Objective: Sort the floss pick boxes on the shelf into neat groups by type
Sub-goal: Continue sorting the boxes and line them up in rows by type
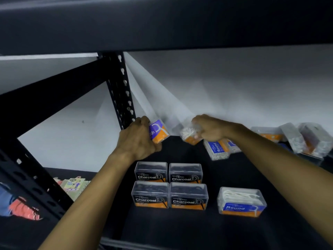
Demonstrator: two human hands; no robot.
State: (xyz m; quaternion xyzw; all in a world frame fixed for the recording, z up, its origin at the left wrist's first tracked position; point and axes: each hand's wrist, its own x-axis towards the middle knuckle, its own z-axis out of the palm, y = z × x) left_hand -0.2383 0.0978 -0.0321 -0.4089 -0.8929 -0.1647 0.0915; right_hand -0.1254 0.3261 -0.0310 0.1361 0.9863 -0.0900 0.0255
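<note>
From my feed: matte black metal shelf (225,231) holds four clear hard-plastic "Charcoal" boxes (170,185) in a tidy square, one "Round" box (241,202) beside them. My left hand (138,139) grips a purple-and-orange box (158,131) at the back; right hand (209,129) clutches a blurry clear box (190,135) of white picks.

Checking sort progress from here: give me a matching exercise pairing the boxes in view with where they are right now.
Things:
1. purple-label box
2. four Charcoal boxes
3. upright Round box
4. tipped Round box

Places:
A. alone at front right of the shelf
B. in the left hand
C. lying just behind the right hand
D. two-by-two block at front centre

Pairs: 1-B, 2-D, 3-A, 4-C
</note>
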